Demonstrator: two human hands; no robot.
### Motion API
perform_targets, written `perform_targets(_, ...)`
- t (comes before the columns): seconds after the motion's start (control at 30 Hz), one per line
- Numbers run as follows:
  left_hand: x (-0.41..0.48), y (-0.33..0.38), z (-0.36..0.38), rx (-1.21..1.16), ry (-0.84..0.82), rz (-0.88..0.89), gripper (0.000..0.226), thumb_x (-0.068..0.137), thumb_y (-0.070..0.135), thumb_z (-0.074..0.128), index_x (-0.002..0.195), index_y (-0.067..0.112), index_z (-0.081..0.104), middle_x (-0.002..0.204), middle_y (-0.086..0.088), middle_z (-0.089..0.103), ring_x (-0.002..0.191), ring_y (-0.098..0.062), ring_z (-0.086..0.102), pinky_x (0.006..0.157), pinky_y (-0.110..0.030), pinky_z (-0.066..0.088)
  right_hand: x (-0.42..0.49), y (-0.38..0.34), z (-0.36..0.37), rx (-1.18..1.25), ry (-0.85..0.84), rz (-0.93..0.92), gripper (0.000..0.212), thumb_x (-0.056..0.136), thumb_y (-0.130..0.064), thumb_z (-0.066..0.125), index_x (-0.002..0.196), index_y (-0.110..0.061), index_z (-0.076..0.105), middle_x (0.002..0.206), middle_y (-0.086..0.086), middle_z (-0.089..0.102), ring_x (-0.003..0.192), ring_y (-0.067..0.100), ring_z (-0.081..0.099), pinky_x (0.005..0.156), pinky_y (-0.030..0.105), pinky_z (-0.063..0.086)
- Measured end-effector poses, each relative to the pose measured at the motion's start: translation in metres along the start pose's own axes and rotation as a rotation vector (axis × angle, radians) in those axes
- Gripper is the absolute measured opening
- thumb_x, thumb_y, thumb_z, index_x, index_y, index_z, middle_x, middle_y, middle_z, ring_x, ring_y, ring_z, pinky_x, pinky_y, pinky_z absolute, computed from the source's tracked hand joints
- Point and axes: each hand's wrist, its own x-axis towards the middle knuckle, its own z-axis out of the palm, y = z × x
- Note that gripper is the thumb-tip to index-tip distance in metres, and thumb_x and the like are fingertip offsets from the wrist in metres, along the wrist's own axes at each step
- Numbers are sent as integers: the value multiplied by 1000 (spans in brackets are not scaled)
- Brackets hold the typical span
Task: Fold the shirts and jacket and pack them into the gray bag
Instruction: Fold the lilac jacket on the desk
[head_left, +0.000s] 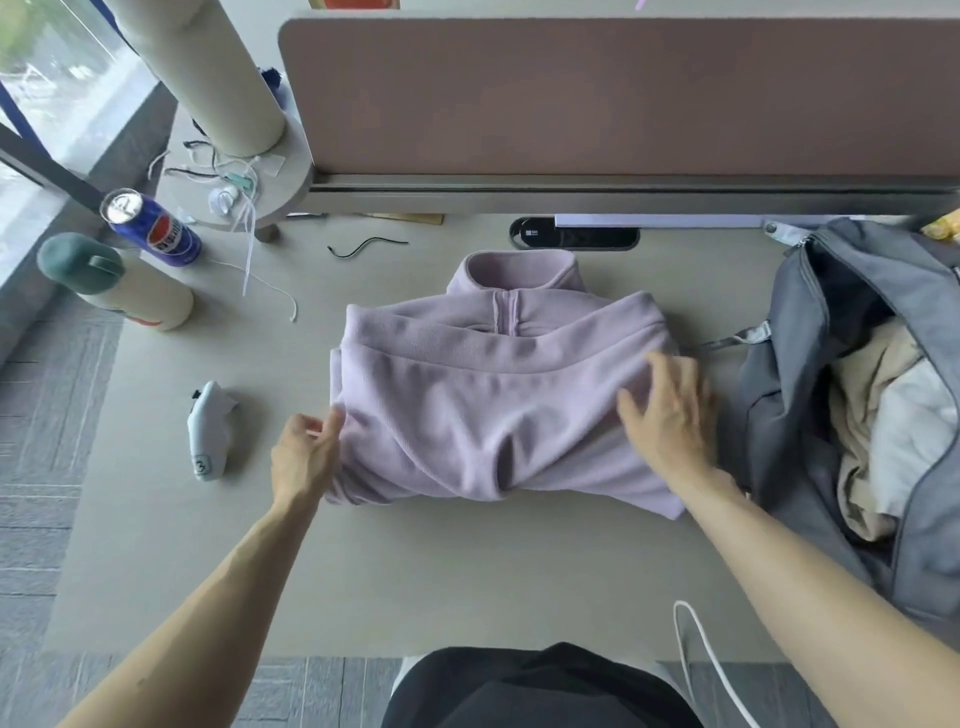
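A lilac fleece jacket (483, 395) lies folded in the middle of the table (441, 582), its collar pointing away from the person and its lower part doubled up over the chest. The left hand (304, 452) is at the jacket's left edge, where its curled fingers (332, 422) and thumb pinch the fabric. The right hand (670, 415) rests on the right side of the jacket with its fingers straight and spread, lying flat on the cloth and gripping nothing.

The gray bag (795, 374) stands just beside the jacket on the right, its top open. Inside it are a beige garment (862, 415) and a white garment (909, 415), loosely bunched together.

On the left part of the table a blue can (153, 226) and a cream bottle with a green cap (117, 283) stand near each other, well apart from the jacket. A white controller (210, 431) lies near the left hand. A short black cable (366, 247) lies beyond the collar, in front of a brown partition (623, 98).
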Motion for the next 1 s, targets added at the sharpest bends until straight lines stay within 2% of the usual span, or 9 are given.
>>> perform_targets(0.13, -26, -10, 10, 0, -137, 82, 40, 89, 45, 70, 90, 9, 51, 81, -3, 61, 71, -17, 60, 53, -28, 43, -34, -33, 25, 53, -189, -246, 63, 79, -60, 55, 128, -20, 57, 122, 7, 59, 110, 30, 56, 86, 45, 48)
perform_targets(0.27, -18, -31, 6, 40, -30, 108, 41, 81, 46, 50, 82, 5, 49, 75, -8, 58, 77, -37, 56, 63, -39, 40, -38, -15, 46, -107, -395, -243, 72, 84, -72, 34, 138, -28, 50, 143, 0, 51, 131, 22, 48, 105, 46, 37)
perform_targets(0.37, -7, -29, 8, 49, -76, 72, 38, 82, 43, 61, 88, 6, 54, 82, -10, 63, 85, -37, 61, 72, -43, 49, -32, -24, 42, -151, -415, -187, 72, 81, -71, 27, 140, -32, 46, 146, -2, 46, 136, 18, 41, 106, 49, 31)
perform_targets(0.47, 17, -27, 4, -143, -152, -80, 74, 64, 48, 76, 115, -1, 55, 108, -28, 63, 89, -36, 65, 78, -47, 54, -34, -59, 35, -47, -340, -119, 74, 78, -68, 31, 143, -35, 42, 152, 2, 38, 138, 26, 35, 106, 58, 26)
perform_targets(0.57, 27, -19, 0, -365, -411, -192, 89, 60, 63, 83, 123, 7, 57, 112, -15, 71, 95, -26, 72, 76, -42, 57, -38, -96, 38, -15, -475, -169, 78, 79, -77, 28, 151, -45, 21, 163, -5, 14, 147, 28, 15, 111, 66, 10)
perform_targets(0.67, 16, -7, -2, -287, -558, -46, 82, 56, 56, 94, 118, 13, 64, 104, -6, 76, 96, -22, 74, 78, -38, 59, -42, -106, 55, -108, -609, -160, 85, 73, -84, 20, 151, -48, 13, 164, -12, 5, 149, 28, 7, 112, 66, 7)
perform_targets(0.77, 4, 6, -14, -333, -568, 51, 60, 63, 34, 93, 114, 16, 67, 103, -7, 76, 99, -25, 73, 80, -36, 57, -37, -107, 58, -128, -620, -150, 82, 76, -82, 28, 150, -48, 16, 163, -12, 6, 148, 29, 9, 112, 64, 8)
perform_targets(0.87, -16, 29, -29, -409, -571, 157, 57, 64, 20, 84, 117, 18, 64, 106, -5, 76, 99, -23, 73, 78, -32, 57, -36, -106, 58, -134, -621, -159, 77, 79, -77, 32, 149, -48, 17, 163, -12, 6, 148, 27, 10, 112, 61, 11)
perform_targets(1.0, -49, 75, -36, -370, -604, 335, 62, 63, 13, 77, 122, 24, 61, 111, -4, 74, 105, -23, 71, 85, -42, 58, -36, -105, 50, -82, -610, -204, 74, 80, -70, 22, 149, -43, 23, 160, -5, 21, 145, 25, 23, 109, 55, 25)
